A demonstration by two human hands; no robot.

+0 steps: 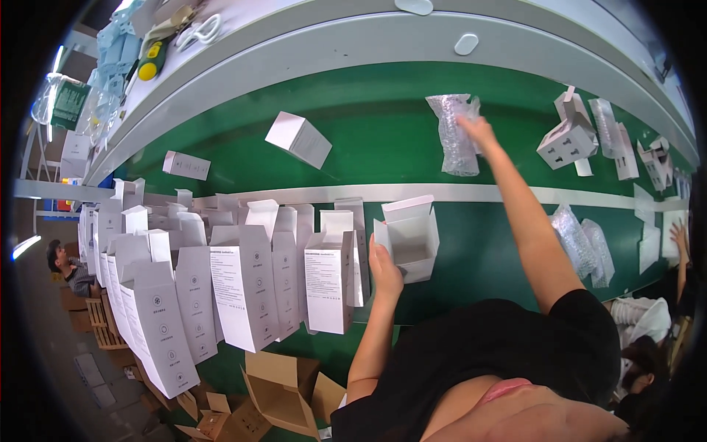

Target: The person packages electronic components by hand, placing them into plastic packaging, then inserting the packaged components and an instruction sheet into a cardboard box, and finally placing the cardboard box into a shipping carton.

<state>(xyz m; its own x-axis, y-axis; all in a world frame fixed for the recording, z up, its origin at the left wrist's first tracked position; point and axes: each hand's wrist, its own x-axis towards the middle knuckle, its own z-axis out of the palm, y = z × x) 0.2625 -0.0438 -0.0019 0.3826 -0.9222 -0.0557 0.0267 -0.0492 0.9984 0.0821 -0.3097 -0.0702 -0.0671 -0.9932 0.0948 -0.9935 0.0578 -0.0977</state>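
My left hand [387,271] holds an open white carton [411,239] by its left side, fingers against the wall. The carton's flap stands up and its inside shows bare. Farther off, my right arm stretches across the green belt [368,96]. There my right hand [479,132] grips the upper right of a bubble-wrap packet [458,144]; what the wrap contains cannot be made out. Left of my left hand stand several tall white cartons [329,287] with raised flaps.
Two white boxes [298,140] lie on the belt at left. More bubble-wrap packets [574,239] lie right of my arm, and opened boxes [567,140] sit farther right. Brown cardboard boxes [283,387] are below the bench. A co-worker's hand [679,237] shows at far right.
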